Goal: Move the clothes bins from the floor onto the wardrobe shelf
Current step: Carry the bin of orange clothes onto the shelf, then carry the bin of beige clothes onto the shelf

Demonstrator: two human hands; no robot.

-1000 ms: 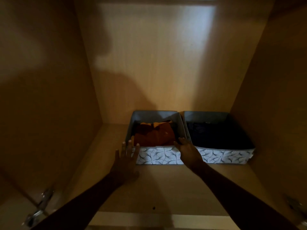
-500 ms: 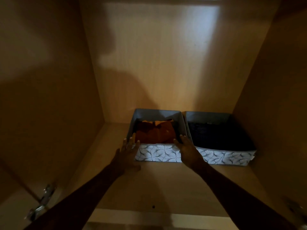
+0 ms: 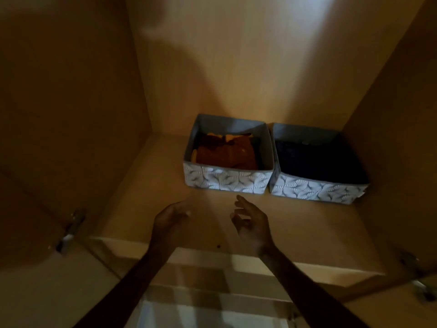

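1. Both hands have come back from the bin of orange clothes (image 3: 228,159): half a second ago they were at its front corners, and now the left hand (image 3: 170,218) and right hand (image 3: 251,221) hang over the shelf (image 3: 142,197) near its front edge, clear of the bin.
2. That bin stands toward the back of the shelf, with the bin of dark clothes (image 3: 316,169) just beside it on the right, filling the back right corner.
3. Handling, as a judgement: the patterned fabric walls look soft and likely to buckle, and a load of folded clothes is probably light. Taking hold at the two front corners or under the base should keep a bin square; a pinch on one wall could fold it.
4. Each grip is loose, fingers apart and slightly curled, holding nothing and touching nothing.
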